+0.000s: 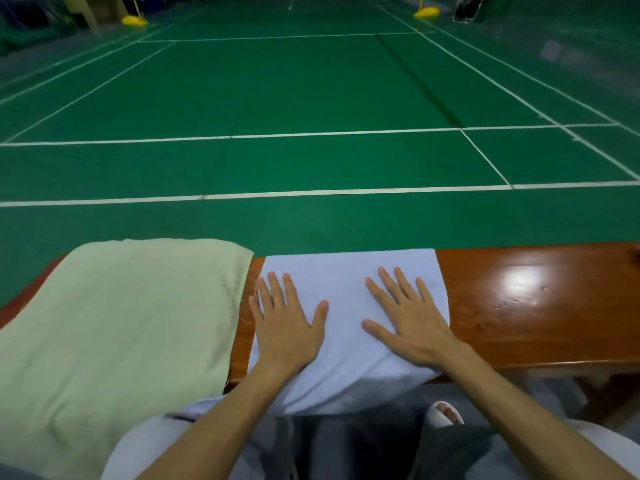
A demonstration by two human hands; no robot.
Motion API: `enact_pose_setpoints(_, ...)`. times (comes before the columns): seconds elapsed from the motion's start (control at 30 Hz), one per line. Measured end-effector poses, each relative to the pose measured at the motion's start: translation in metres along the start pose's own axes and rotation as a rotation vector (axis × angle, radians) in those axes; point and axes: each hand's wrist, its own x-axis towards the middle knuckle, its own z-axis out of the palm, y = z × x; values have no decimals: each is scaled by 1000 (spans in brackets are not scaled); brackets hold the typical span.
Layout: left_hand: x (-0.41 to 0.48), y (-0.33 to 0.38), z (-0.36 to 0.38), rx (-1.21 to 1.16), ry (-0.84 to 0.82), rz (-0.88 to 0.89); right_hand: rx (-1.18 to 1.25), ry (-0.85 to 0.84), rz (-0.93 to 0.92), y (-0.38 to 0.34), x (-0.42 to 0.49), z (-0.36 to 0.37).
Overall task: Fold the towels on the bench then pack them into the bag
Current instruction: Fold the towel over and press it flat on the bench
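Note:
A pale blue towel (pixel 346 282) lies across the brown wooden bench (pixel 526 299), its near edge hanging over the bench's front. My left hand (pixel 285 323) presses flat on the towel's left part, fingers straight and spread. My right hand (pixel 408 320) lies flat on its right part, fingers spread the same way. To the left, a larger pale green towel (pixel 121 323) covers the bench and drapes toward me. No bag is in view.
Beyond the bench stretches a green court floor (pixel 311 98) with white lines. Yellow net-post bases (pixel 133 20) stand far back. The bench's right part is bare, glossy wood. A white sandal (pixel 446 414) shows below the bench edge.

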Motion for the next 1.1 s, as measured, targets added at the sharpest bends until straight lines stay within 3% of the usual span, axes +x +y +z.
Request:
enact_pose_setpoints(0.23,2,-8,-16,36,-35,-10,2,-8,108,45,-20,-16)
enact_pose_setpoints(0.33,6,-2,-12,-27,92,233,43,25,163,21,-19,-17)
enact_pose_setpoints(0.43,8,7,-1,12,24,404,93,9,197,-11,-16,-4)
enact_pose_setpoints(0.63,20,-17,-4,59,-75,200,-13,-11,151,19,-18,-4)
enact_pose_setpoints(0.83,8,-19,-14,-90,-143,239,-55,-41,124,49,-28,-6)
enact_pose_setpoints(0.9,6,-19,-21,-192,-91,200,-19,-15,147,47,-31,-7)
enact_pose_setpoints(1.0,5,-24,-32,-165,192,51,135,263,263,34,-26,-9)
enact_pose_setpoints(1.07,4,-26,-41,-81,185,-101,154,480,436,22,-21,-18)
enact_pose_setpoints(1.1,4,-26,-46,-69,132,-167,149,476,545,19,-20,-24)
